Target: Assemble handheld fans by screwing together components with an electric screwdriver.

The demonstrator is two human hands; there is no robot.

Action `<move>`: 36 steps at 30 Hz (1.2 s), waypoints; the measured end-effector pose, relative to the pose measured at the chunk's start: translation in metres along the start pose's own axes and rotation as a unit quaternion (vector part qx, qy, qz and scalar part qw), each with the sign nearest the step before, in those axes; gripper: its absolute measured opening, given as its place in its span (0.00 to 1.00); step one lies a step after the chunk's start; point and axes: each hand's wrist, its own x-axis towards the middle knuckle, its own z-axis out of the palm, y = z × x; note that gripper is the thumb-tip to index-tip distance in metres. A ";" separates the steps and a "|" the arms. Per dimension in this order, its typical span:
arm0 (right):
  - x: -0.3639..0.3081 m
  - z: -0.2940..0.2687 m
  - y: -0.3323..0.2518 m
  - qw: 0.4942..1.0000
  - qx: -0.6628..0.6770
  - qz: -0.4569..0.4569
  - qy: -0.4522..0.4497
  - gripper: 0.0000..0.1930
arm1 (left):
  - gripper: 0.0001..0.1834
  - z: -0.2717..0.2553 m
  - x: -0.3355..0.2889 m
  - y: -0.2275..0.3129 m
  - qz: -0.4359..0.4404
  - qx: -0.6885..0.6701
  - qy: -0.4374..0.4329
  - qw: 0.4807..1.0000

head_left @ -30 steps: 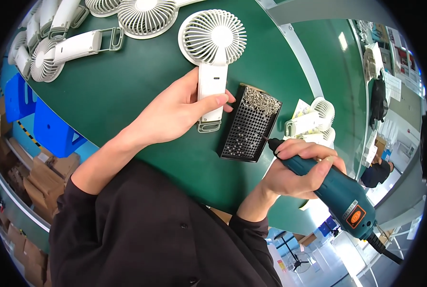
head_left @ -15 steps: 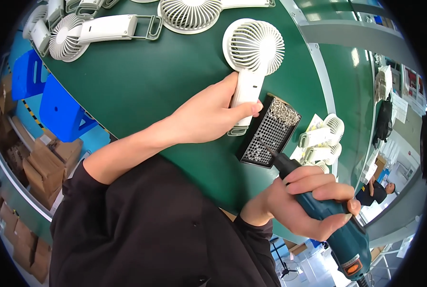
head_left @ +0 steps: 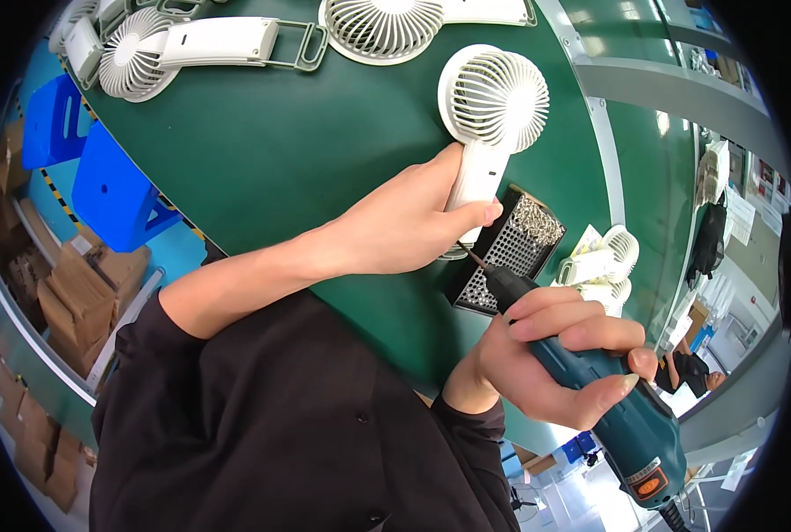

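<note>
My left hand [head_left: 413, 213] is closed round the handle of a white handheld fan [head_left: 494, 99], whose round slatted head points away from me. In my right hand [head_left: 564, 355] is a dark teal electric screwdriver [head_left: 630, 426], tilted so that its thin bit reaches up and left. The bit's tip is close to the lower end of the fan's handle, beside my left thumb; whether they touch I cannot tell. Beneath the bit lies a black screw tray [head_left: 519, 253] with a perforated plate and a heap of small screws at its far end.
More white fans [head_left: 218, 43] with wire stands lie along the far side of the green table [head_left: 236, 142]. A few fans [head_left: 603, 257] sit to the right of the tray. Blue stools [head_left: 116, 191] and cardboard boxes [head_left: 81, 293] stand left of the table. A person [head_left: 688, 371] is farther off at the right.
The screwdriver has moved up and left, its bit leaving the tray's plate for the fan handle's lower end. The whole scene has shifted slightly in view.
</note>
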 end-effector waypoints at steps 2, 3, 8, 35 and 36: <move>-0.001 0.002 0.001 1.000 -0.005 -0.006 -0.013 0.17 | 0.19 -0.001 -0.001 0.001 -0.002 0.008 0.006 1.000; -0.002 0.003 0.000 1.000 -0.005 -0.006 -0.014 0.17 | 0.19 -0.002 -0.002 0.001 0.002 0.005 0.004 1.000; -0.001 0.003 0.001 1.000 -0.016 -0.004 -0.022 0.16 | 0.18 0.000 -0.001 0.001 0.005 -0.004 0.001 1.000; -0.010 -0.045 -0.001 0.981 -0.177 -0.001 0.078 0.14 | 0.19 0.001 0.000 -0.001 0.019 -0.032 0.014 0.999; -0.011 -0.046 0.000 0.981 -0.176 0.005 0.077 0.13 | 0.18 0.001 0.000 -0.001 0.017 -0.036 0.011 0.999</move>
